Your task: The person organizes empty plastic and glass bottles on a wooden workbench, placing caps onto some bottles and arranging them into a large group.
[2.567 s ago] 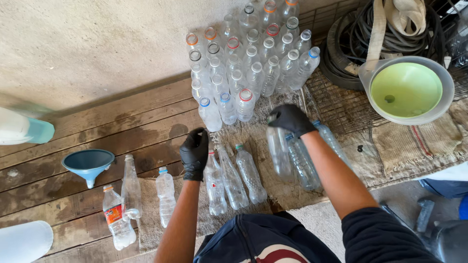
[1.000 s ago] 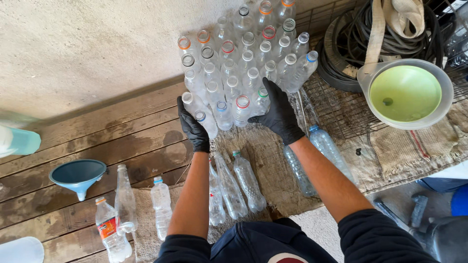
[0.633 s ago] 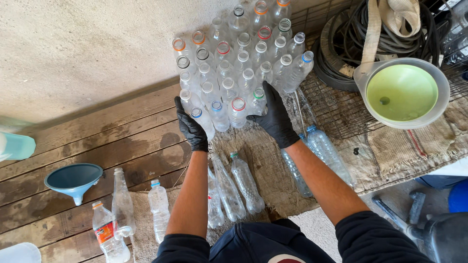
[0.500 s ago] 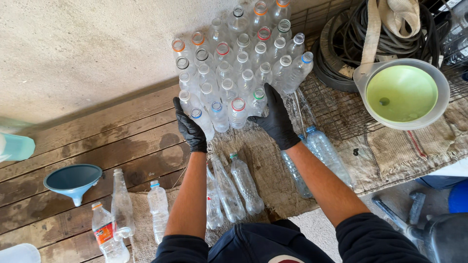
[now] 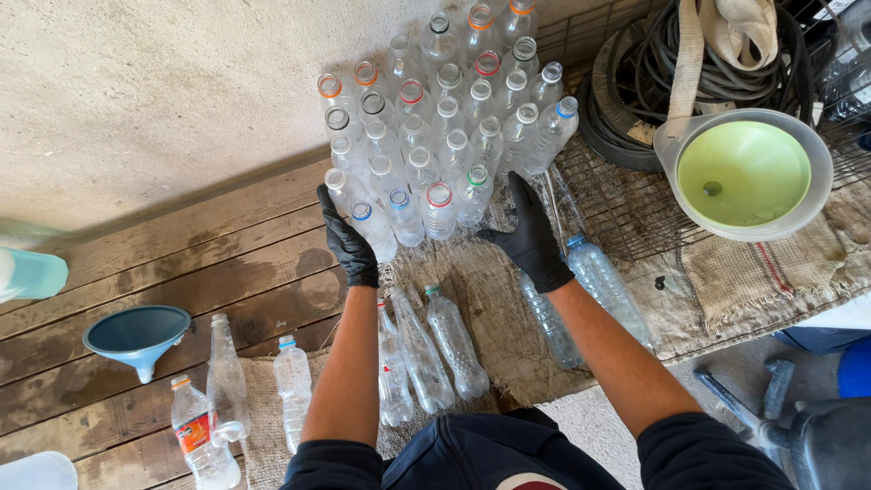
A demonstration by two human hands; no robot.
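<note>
Pressing in from both sides, two hands in black gloves bracket a cluster of clear plastic bottles point(image 5: 435, 136) that stand upright, packed close together against a pale wall point(image 5: 154, 100) at the far side of a wooden counter point(image 5: 227, 263). The left hand point(image 5: 347, 240) lies flat with fingers together against the left near edge of the cluster, touching a bottle with a blue cap ring. The right hand point(image 5: 526, 240) is spread wide, fingers splayed, its fingertips against the bottles at the right near edge; neither hand is closed around anything. The bottles carry neck rings of several colours: orange, red, blue, green, white.

Between the forearms, three empty bottles point(image 5: 426, 354) lie on their sides on a piece of burlap point(image 5: 481, 299), and two more lying bottles point(image 5: 581, 290) rest just right of the right wrist. To the right, a wide green funnel point(image 5: 744, 172) sits beside a coil of black hose point(image 5: 662, 82). To the near left, a blue funnel point(image 5: 138, 336) rests on the planks, with a tall glass bottle point(image 5: 223, 372), a small clear bottle point(image 5: 292, 386) and a red-labelled bottle point(image 5: 195, 440) close by.
</note>
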